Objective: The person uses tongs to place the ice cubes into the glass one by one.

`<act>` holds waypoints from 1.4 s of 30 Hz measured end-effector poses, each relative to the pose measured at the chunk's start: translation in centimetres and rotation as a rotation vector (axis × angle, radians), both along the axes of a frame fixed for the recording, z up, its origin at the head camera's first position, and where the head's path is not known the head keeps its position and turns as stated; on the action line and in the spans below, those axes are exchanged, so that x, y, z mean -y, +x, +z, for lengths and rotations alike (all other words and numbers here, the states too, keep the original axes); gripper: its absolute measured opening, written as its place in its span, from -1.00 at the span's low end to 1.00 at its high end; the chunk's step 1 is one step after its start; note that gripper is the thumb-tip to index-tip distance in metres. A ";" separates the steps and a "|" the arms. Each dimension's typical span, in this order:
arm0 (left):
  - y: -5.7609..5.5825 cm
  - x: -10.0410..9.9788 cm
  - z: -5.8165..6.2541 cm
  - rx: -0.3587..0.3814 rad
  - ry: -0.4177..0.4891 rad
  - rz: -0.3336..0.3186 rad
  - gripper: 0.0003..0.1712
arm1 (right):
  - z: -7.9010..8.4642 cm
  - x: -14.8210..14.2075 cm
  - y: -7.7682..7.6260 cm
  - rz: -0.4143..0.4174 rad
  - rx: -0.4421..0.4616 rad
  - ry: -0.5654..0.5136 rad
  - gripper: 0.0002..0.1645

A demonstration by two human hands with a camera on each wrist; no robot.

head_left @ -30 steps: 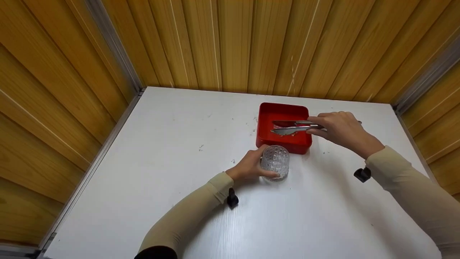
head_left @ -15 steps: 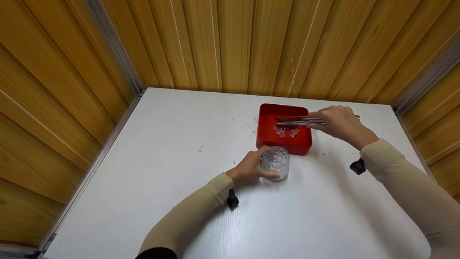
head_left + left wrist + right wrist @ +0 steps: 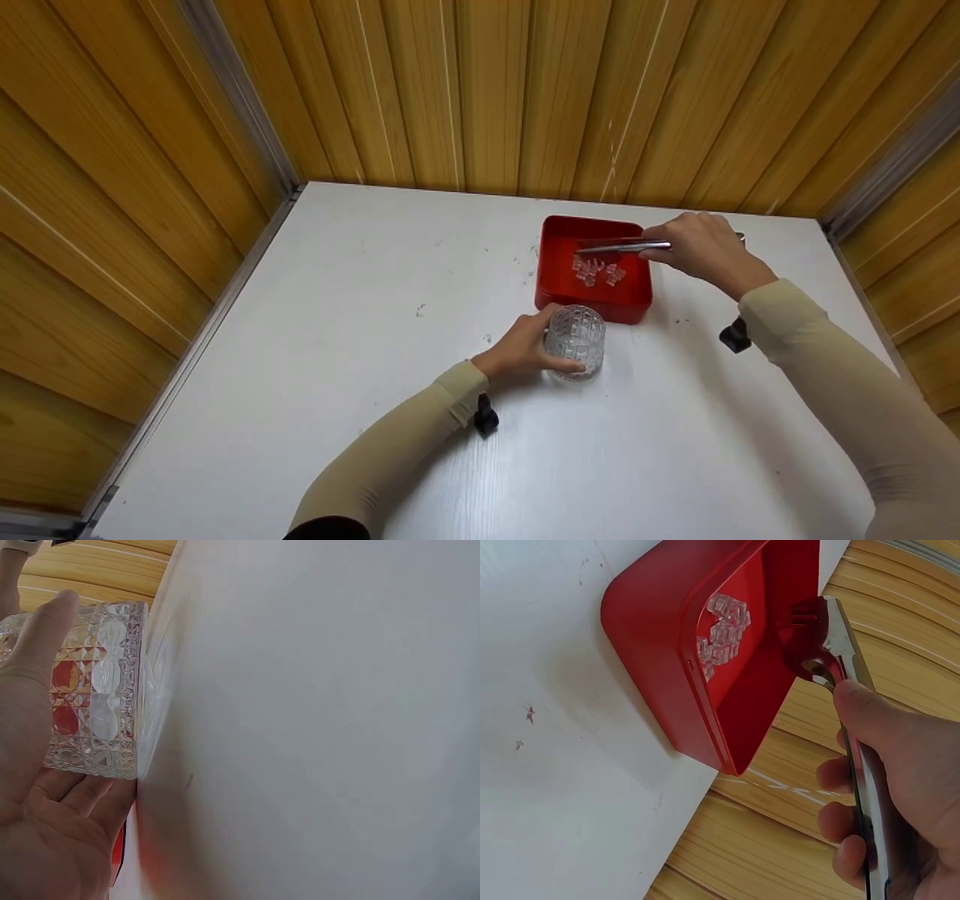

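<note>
"Cubes (image 3: 589, 270) first: where do they lie?"

"Clustered on the floor of the red box (image 3: 628, 309), near the far edge of the bench (image 3: 420, 255), a little closer to its far right corner than its far left."

"And the tongs (image 3: 626, 246)?"

"Gripped in the right hand (image 3: 701, 247), reaching over the box's right wall, tips behind the cubes. I can't tell whether they pinch anything."

"How would you handle them?"

"Bring the tips low and level, I'd say, and nip one cube at the cluster's margin, gently: those clear sides look slick, so a hard squeeze could make it skid."

"What of the glass (image 3: 576, 341)?"

"Upright on the bench, just in front of the box's near wall; whether they touch, I can't see. The left hand (image 3: 523, 346) grips it round the side, thumb toward the bench's front edge. That hold seems good: its mouth is left uncovered."

"Beyond that?"

"Wood-look panelling (image 3: 487, 97) past the far edge."
</note>
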State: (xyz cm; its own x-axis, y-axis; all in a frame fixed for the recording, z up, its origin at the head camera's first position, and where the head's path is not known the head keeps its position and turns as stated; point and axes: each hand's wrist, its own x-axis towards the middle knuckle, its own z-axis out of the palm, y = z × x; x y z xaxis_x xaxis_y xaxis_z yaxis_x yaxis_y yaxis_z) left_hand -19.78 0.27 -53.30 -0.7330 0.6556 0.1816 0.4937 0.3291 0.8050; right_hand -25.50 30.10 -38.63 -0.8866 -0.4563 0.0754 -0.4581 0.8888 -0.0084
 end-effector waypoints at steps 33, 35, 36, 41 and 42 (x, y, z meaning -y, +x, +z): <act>-0.1 0.0 -0.2 -0.003 0.020 -0.009 0.00 | -0.6 1.0 -2.9 0.008 0.049 0.040 -0.81; -0.1 0.0 -0.2 -0.007 0.014 -0.006 0.01 | -0.7 1.1 -3.0 0.014 0.043 0.044 -0.81; -0.1 0.0 -0.2 -0.009 0.010 -0.005 0.01 | -0.7 1.1 -3.0 0.016 0.043 0.044 -0.81; -0.1 -0.1 -0.2 -0.001 0.002 -0.002 0.01 | -0.8 1.3 -3.1 0.018 0.047 0.062 -0.80; -0.1 -0.1 -0.2 0.004 0.003 -0.002 0.00 | -0.8 1.3 -3.2 0.018 0.047 0.066 -0.80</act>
